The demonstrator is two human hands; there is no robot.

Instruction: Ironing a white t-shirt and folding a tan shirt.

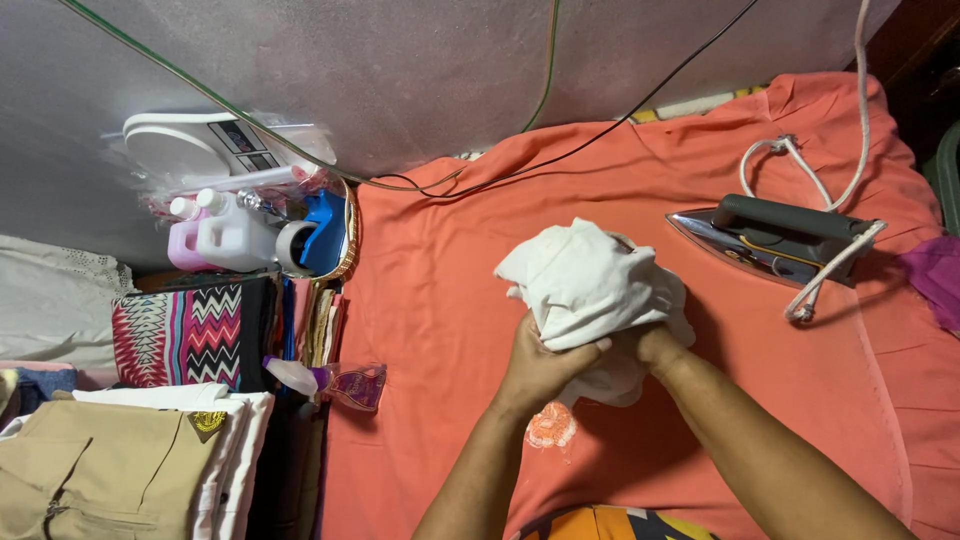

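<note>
Both my hands grip a crumpled white cloth (590, 285) above the orange-covered ironing surface (440, 270). My left hand (540, 365) clasps the cloth's lower left part, fingers wrapped round it. My right hand (655, 345) holds the lower right part, mostly hidden under the fabric. More white cloth hangs below between my wrists. A metal iron (775, 240) with a dark handle lies on its side to the right, apart from my hands, with a white cord (815, 180) looping off it.
At left stand folded clothes (120, 460), a zigzag-patterned fabric (185, 335), white and pink bottles (220, 235), a blue object and a small spray bottle (335, 380). Thin cables (560, 155) cross the grey wall and the cover's far edge. Purple cloth (940, 275) lies at far right.
</note>
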